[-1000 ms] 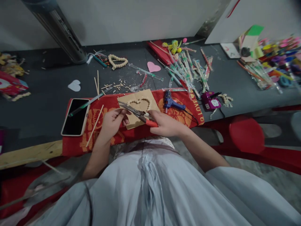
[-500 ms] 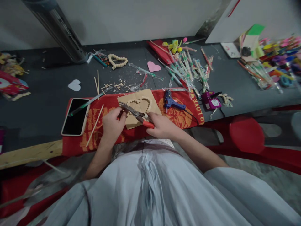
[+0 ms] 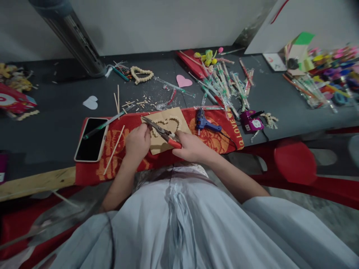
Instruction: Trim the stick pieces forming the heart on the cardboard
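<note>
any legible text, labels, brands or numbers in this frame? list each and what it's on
"LOVE" on the right end of the red cloth, gold letters running along its edge.
The mark after "LOVE" on the same edge: too blurred to read.
Purple device beside the cloth: a white label, too small to read.
Red package at the far left: white markings, blurred, unreadable.
Phone: dark screen, no text.
Blue glue gun: no readable marking.

A cloth (image 3: 215, 138) lies across the near edge of the surface (image 3: 56, 112). On it, left to right — phone (image 3: 91, 139), card (image 3: 165, 129), glue gun (image 3: 204, 122). Pliers (image 3: 162, 131) lie over the card, between both hands. Straws (image 3: 224, 84) sit behind, upper right of the frame.
</note>
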Demonstrator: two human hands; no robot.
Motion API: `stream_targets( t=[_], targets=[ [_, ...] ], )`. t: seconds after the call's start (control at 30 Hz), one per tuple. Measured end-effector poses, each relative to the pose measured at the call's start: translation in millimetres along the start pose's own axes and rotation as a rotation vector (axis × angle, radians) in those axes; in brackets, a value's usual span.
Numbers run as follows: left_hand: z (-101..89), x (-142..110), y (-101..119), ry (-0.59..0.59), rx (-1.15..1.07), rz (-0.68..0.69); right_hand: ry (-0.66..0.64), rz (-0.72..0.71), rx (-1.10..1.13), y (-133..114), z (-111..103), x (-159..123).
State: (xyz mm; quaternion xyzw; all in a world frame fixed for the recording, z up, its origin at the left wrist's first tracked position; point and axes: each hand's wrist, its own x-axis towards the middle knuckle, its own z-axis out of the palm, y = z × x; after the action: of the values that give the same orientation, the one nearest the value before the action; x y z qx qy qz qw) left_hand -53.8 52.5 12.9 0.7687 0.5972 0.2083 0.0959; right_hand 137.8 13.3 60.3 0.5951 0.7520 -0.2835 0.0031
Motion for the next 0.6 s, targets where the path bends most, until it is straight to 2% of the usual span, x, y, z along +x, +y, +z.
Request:
stream_targets(
  t=[0.17,0.3,0.6],
  targets=[
    [10.2,3,-10,0.082,-0.052,0.099,-0.054,-0.042,0.058,5,-6,3],
    [16.5,2,-14,0.147,-0.12,0.122,-0.078,-0.062,0.091,7,-8,3],
    [21.1,4,-18,0.138,-0.201,0.12,-0.116,-0.08,0.132,10,-10,9]
  ],
)
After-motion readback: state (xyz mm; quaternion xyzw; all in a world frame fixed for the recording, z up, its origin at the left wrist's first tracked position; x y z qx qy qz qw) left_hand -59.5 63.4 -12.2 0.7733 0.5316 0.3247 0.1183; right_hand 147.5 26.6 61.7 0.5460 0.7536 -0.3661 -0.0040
